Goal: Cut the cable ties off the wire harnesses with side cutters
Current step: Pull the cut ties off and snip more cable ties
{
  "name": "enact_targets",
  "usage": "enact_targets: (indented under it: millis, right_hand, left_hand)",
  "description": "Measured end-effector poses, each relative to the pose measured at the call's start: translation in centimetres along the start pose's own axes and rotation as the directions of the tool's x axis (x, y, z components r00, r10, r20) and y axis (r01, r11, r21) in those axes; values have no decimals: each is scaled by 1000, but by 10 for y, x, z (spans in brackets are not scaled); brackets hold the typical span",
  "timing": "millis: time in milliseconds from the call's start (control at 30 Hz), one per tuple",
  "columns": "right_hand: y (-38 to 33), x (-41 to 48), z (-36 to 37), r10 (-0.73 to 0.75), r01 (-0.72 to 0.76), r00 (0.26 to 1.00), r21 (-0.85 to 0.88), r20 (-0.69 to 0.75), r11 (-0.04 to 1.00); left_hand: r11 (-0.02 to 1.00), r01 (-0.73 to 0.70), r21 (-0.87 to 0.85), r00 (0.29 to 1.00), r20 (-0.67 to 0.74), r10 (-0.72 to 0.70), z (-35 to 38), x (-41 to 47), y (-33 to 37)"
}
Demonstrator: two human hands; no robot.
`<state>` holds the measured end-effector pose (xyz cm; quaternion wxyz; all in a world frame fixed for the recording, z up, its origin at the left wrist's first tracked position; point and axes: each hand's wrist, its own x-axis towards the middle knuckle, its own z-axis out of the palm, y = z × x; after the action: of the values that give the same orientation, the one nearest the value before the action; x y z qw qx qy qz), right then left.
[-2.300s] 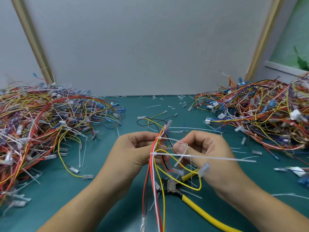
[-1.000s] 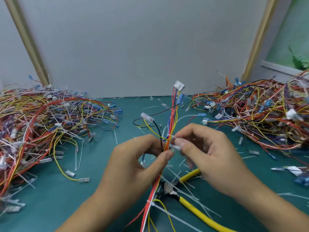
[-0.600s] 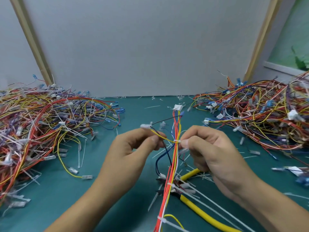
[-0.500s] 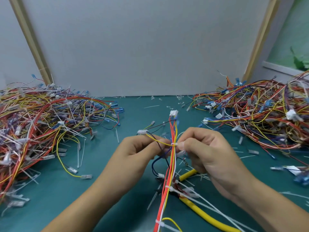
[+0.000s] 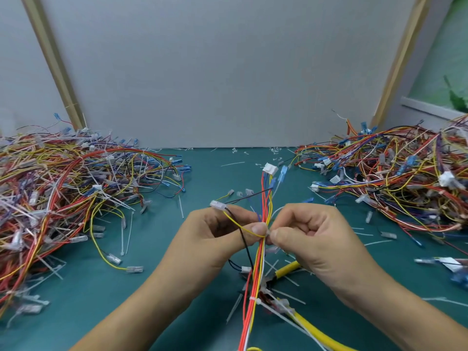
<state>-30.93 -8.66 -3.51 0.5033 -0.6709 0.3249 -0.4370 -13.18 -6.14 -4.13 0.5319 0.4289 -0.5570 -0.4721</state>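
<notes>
The green table (image 5: pixel 164 287) carried a left heap (image 5: pixel 63 193) and a right heap (image 5: pixel 392 186) of wire harnesses at the frame's edges. At lower centre, the left hand (image 5: pixel 212 241) and right hand (image 5: pixel 311 239) each pinched one upright harness (image 5: pixel 266 198) between thumb and forefinger. The side cutters (image 5: pixel 314 330) lay on the table beneath it. A cable tie (image 5: pixel 253 299) ringed the harness below the hands.

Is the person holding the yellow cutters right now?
No, the yellow-handled cutters lie on the green table while the left hand and right hand both pinch the wire harness.
</notes>
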Motion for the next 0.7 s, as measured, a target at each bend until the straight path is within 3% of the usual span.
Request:
enact_targets:
  millis: [133,300,400,500,567,700]
  right_hand:
    - [3,1,-3,-39,39,999,-31,-8,999]
    - [2,3,-7,-34,34,999,-25,11,999]
    - [2,3,-9,-17,17,1000,-10,20,1000]
    - [3,5,-10,-5,4,1000,-68,-6,998]
    - [5,7,-12,1,-4,999,-97,-32,995]
    - [7,11,-20,-22,4,995,-185,-96,983]
  left_hand:
    - [998,-39,-52,999,-13,38,0,0,3]
    - [997,-76,13,992,-98,77,-8,4,6]
    - [960,-49,-275,985,-172,1,-19,9,7]
    - [800,-34,-598,979,-180,-94,-28,11,13]
    - [744,-56,-665,968,-220,-123,-33,13,16]
    - [824,-88,-560,930,-342,-133,-34,16,11]
